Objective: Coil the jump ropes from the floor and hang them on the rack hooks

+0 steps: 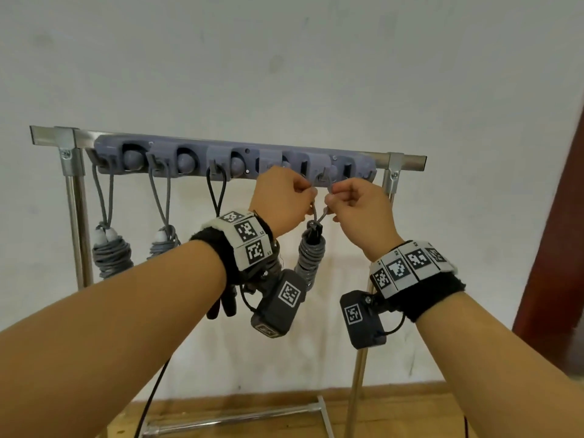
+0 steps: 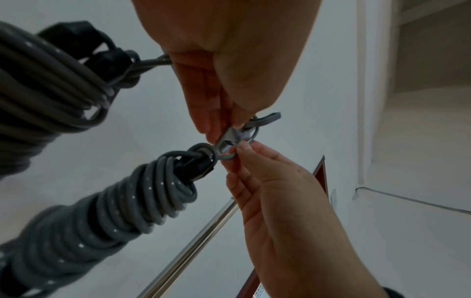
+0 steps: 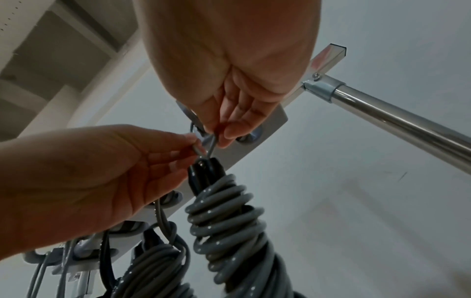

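Note:
A grey hook strip [image 1: 221, 153] runs along the metal rack bar [image 1: 407, 159]. A coiled grey jump rope [image 1: 311, 257] with black handles hangs just below one hook [image 1: 322, 178] right of centre. Its top loop [image 2: 265, 119] lies at that hook. My left hand [image 1: 308, 192] pinches the loop from the left. My right hand [image 1: 331, 197] pinches it from the right, so the fingertips nearly meet. The right wrist view shows the coil [image 3: 224, 217] hanging under both hands, with the loop strand [image 3: 213, 145] between the fingertips. Whether the loop sits over the hook is hidden by the fingers.
Three coiled ropes hang on hooks to the left: two grey ones [image 1: 110, 257] [image 1: 162, 245] and one on a black loop [image 1: 218, 191] behind my left wrist. A rack upright [image 1: 357, 390] stands below my right wrist. A dark red door [image 1: 556, 248] is at the right, above the wooden floor [image 1: 252, 406].

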Demonstrator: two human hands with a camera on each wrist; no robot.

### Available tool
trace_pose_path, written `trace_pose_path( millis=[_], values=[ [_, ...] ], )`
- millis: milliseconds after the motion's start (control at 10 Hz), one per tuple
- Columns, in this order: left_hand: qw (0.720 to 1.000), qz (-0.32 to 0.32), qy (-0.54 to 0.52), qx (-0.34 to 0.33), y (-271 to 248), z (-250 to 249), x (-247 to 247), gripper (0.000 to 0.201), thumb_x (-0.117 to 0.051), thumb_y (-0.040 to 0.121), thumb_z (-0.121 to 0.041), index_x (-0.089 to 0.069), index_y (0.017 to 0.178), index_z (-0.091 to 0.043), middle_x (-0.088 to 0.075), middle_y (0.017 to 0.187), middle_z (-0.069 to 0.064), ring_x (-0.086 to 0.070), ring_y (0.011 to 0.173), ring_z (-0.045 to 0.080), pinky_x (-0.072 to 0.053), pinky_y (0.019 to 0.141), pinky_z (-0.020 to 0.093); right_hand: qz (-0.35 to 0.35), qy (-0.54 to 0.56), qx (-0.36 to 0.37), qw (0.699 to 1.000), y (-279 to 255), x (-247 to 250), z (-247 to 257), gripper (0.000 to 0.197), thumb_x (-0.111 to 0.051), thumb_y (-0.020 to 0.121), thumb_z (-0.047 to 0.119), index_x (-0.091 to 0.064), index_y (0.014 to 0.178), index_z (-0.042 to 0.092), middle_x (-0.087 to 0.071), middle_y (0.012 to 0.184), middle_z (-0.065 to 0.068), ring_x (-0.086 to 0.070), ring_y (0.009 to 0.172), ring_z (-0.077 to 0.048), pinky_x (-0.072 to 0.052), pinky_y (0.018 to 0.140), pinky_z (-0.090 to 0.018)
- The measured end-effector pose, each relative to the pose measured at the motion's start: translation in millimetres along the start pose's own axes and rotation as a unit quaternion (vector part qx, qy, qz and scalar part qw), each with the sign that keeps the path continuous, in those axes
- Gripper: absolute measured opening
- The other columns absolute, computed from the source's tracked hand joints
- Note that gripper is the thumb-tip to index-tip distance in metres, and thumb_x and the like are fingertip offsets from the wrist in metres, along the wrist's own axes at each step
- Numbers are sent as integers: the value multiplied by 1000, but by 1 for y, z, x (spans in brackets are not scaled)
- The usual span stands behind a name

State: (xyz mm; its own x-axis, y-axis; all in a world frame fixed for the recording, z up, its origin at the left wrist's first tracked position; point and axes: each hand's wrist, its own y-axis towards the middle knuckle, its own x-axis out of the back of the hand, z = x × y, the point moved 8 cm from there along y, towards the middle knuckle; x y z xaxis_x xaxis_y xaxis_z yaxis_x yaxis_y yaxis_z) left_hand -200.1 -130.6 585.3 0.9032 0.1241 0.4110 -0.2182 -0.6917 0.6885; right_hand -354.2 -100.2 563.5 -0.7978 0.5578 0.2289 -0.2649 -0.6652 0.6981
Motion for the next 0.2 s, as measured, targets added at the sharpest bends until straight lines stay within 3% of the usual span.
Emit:
trace_pose_path(
  millis=[100,200],
  values=[
    [999,24,-31,2,-13,0,9,17,-60,94,-19,-73,99,-10,-75,83,1,-73,72,7,-63,67,36,-40,-49,20,998,-8,10,10,22,-74,83,28,-66,103,24,-70,87,10,-67,79,-1,-56,78,-22],
    [997,17,-69,-3,-23,6,33,13,-62,92,-23,-71,98,-16,-74,82,-4,-72,73,4,-62,63,31,-77,-52,84,992,-23,15,33,23,-74,83,28,-65,103,25,-66,88,14,-62,77,2,-48,69,-9]
  ],
)
